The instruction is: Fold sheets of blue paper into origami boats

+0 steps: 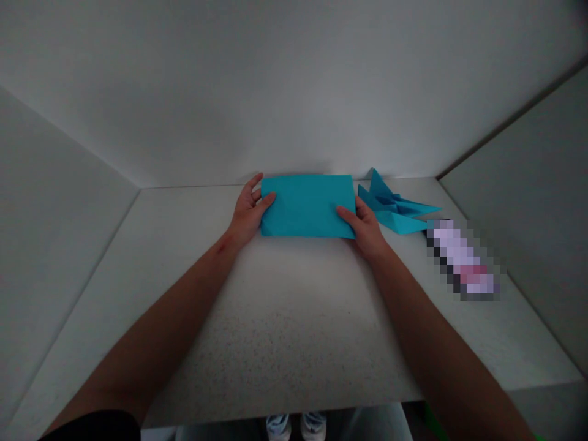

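Note:
A flat blue sheet of paper (305, 205), rectangular and wider than it is tall, is held up between my two hands above the table. My left hand (252, 208) grips its left edge, thumb on the front face and fingers behind or beside the edge. At the lower right side, my right hand (362, 226) pinches the sheet with the thumb in front; most of its fingers are hidden behind the paper. Just right of that hand lies a folded blue origami piece (397, 211) with several pointed flaps.
The white table (285, 343) has dark specks toward its front edge. A pixelated, phone-like object (462, 257) lies at the right. Pale panels, including the back wall (275, 92), enclose the table on the left, back and right. Shoes (296, 427) show below the front edge.

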The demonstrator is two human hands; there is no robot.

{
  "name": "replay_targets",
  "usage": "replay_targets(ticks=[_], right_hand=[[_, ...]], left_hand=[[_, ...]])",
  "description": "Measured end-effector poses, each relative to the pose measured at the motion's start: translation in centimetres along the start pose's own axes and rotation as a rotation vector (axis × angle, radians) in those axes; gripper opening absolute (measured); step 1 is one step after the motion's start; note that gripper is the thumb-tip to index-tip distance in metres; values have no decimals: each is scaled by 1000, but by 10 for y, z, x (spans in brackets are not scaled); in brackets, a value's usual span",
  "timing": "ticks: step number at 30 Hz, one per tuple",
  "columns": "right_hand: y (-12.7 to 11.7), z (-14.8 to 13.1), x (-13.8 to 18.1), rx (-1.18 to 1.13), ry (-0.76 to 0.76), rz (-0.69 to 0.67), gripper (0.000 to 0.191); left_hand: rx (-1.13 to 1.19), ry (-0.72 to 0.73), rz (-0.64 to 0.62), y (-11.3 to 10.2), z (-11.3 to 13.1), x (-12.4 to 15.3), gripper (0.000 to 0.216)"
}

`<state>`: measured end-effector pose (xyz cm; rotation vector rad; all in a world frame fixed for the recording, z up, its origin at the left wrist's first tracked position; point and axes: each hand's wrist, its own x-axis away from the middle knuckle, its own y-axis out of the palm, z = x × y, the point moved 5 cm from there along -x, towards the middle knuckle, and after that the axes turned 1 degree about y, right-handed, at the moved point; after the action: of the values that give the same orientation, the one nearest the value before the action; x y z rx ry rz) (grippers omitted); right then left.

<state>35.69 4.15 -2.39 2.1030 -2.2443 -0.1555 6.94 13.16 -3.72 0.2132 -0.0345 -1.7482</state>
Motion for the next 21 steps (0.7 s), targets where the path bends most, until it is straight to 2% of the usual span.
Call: replay_targets(ticks=[3,7,10,15,19,21], right_hand=[[-3,2,0,12,-24,34,61],[-11,-4,-4,35,-85,54,59],[-15,-9,-5,32,-89,30,61],[-16,-7,-2,16,-11,-23,69],[-19,-8,1,41,-13,-79,74],[-20,-10,2,60,-22,-120,79]], left_hand=[[-4,3,8,3,1,3,113],[-35,17,-14,5,3,4,113],[-46,26,5,4,4,3,102],[-32,54,-4,7,5,0,70],[-27,52,22,6,8,2,71],[-98,39,10,7,12,5,71]])
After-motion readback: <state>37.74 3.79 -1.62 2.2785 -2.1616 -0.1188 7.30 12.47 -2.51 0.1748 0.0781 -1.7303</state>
